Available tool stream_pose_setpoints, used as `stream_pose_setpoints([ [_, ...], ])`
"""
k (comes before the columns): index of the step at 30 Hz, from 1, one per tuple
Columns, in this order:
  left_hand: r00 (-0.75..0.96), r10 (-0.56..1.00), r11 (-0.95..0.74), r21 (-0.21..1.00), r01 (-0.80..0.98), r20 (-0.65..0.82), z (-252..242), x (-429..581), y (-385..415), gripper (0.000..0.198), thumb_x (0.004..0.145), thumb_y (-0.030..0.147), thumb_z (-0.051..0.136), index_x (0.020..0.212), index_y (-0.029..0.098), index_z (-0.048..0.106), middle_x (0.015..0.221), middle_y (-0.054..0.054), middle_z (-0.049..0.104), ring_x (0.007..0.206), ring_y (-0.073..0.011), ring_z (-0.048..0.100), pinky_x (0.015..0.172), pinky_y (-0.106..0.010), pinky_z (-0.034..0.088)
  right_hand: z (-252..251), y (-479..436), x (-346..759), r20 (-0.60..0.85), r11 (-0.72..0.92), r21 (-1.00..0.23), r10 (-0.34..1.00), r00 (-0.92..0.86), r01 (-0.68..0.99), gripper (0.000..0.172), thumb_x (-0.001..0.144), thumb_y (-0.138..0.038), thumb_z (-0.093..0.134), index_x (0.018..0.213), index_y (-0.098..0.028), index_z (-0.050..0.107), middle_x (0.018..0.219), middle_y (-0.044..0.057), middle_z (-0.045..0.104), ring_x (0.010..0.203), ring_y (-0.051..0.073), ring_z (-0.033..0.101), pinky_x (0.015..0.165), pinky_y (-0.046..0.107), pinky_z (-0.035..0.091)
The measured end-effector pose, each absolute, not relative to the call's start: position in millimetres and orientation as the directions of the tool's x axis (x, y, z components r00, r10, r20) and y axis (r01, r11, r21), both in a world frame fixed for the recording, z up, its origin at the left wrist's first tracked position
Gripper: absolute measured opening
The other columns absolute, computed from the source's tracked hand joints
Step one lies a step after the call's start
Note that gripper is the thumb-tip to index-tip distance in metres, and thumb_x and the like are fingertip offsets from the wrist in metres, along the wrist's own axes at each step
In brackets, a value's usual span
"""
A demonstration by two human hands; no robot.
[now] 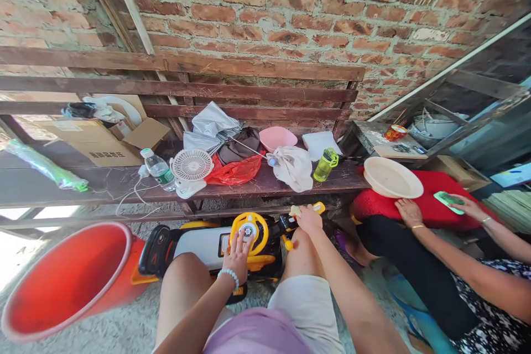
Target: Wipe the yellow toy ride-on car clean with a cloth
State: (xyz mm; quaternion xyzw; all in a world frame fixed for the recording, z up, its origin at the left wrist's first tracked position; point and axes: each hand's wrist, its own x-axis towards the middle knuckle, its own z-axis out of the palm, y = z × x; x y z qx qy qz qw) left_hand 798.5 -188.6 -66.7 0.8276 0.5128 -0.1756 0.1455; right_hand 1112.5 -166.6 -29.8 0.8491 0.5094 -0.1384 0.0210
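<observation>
A toy ride-on digger (201, 249) with a yellow steering wheel (262, 232) stands crosswise before my knees. My left hand (237, 254), a beaded bracelet at its wrist, rests on the wheel's near left side with fingers stretched out and apart. Above my right knee, my right hand (310, 221) is closed, palm down, on a small pale crumpled piece (295, 211); its kind cannot be made out. Just beyond that hand is the toy's black and yellow arm (286, 224). Part of the arm is hidden behind the hand.
A bench (265, 180) holds a fan (191, 165), a water bottle (158, 168), a green bottle (326, 165) and a cardboard box (93, 141). An orange bucket (70, 276) lies left. At right, another person's hand (468, 207) holds a green object beside a basin (393, 178).
</observation>
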Motion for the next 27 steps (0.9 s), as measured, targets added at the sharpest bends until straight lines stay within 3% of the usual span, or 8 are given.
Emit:
stream_pose_setpoints([
  [6, 0.424, 0.801, -0.448, 0.047, 0.893, -0.423, -67, 798, -188, 0.105, 0.079, 0.010, 0.057, 0.165, 0.034, 0.002, 0.174, -0.004, -0.011, 0.161, -0.0320, -0.005, 0.125, -0.058, 0.022, -11, -172, 1082, -0.299, -0.349, -0.164, 0.909, 0.291, 0.923, 0.027, 0.093, -0.032, 0.058, 0.115, -0.022, 0.070, 0.122, 0.010, 0.070, 0.104, 0.023, 0.069, 0.085, 0.031, 0.048],
  [11, 0.424, 0.792, -0.450, 0.049, 0.892, -0.440, -67, 798, -187, 0.107, 0.080, 0.010, 0.059, 0.165, 0.035, 0.000, 0.173, -0.003, -0.014, 0.161, -0.0327, -0.006, 0.125, -0.058, 0.025, -7, -187, 1087, -0.329, -0.401, -0.399, 0.902, 0.280, 0.825, 0.026, 0.091, -0.034, 0.059, 0.111, -0.025, 0.073, 0.113, 0.006, 0.076, 0.100, 0.023, 0.070, 0.080, 0.028, 0.047],
  [14, 0.430, 0.783, -0.454, 0.060, 0.889, -0.449, -68, 798, -187, 0.107, 0.080, 0.013, 0.060, 0.165, 0.035, -0.001, 0.172, -0.003, -0.016, 0.161, -0.0325, -0.008, 0.124, -0.059, 0.026, -9, -192, 1093, -0.183, -0.380, -0.590, 0.922, 0.341, 0.712, 0.031, 0.091, -0.031, 0.056, 0.117, -0.024, 0.071, 0.114, 0.005, 0.074, 0.104, 0.022, 0.068, 0.088, 0.029, 0.050],
  [16, 0.434, 0.785, -0.452, 0.070, 0.889, -0.443, -69, 797, -187, 0.105, 0.081, 0.015, 0.059, 0.165, 0.034, -0.001, 0.172, -0.002, -0.016, 0.160, -0.0328, -0.009, 0.124, -0.059, 0.026, -11, -192, 1091, -0.070, -0.341, -0.645, 0.918, 0.391, 0.684, 0.035, 0.091, -0.030, 0.054, 0.122, -0.023, 0.069, 0.120, 0.007, 0.071, 0.109, 0.022, 0.066, 0.095, 0.031, 0.050],
  [19, 0.435, 0.790, -0.438, 0.099, 0.894, -0.431, -69, 797, -188, 0.103, 0.082, 0.017, 0.057, 0.165, 0.032, -0.001, 0.173, -0.002, -0.014, 0.160, -0.0332, -0.010, 0.125, -0.060, 0.023, -16, -189, 1076, -0.060, -0.316, -0.611, 0.933, 0.356, 0.726, 0.037, 0.092, -0.033, 0.057, 0.126, -0.025, 0.069, 0.125, 0.007, 0.066, 0.108, 0.021, 0.066, 0.096, 0.030, 0.050],
  [24, 0.429, 0.780, -0.439, 0.090, 0.894, -0.456, -62, 798, -189, 0.103, 0.081, 0.012, 0.057, 0.166, 0.033, 0.002, 0.173, -0.003, -0.012, 0.161, -0.0330, -0.008, 0.125, -0.061, 0.023, -25, -175, 1048, -0.133, -0.424, -0.368, 0.905, 0.405, 0.828, 0.035, 0.097, -0.039, 0.057, 0.127, -0.023, 0.066, 0.127, 0.009, 0.066, 0.103, 0.021, 0.067, 0.085, 0.027, 0.049],
  [27, 0.428, 0.777, -0.438, 0.091, 0.894, -0.462, -58, 799, -189, 0.104, 0.081, 0.012, 0.058, 0.166, 0.032, 0.002, 0.173, -0.004, -0.014, 0.161, -0.0333, -0.009, 0.125, -0.061, 0.023, -28, -160, 1051, -0.199, -0.487, -0.311, 0.873, 0.445, 0.816, 0.036, 0.100, -0.044, 0.050, 0.124, -0.022, 0.066, 0.122, 0.011, 0.069, 0.107, 0.023, 0.067, 0.084, 0.028, 0.048],
])
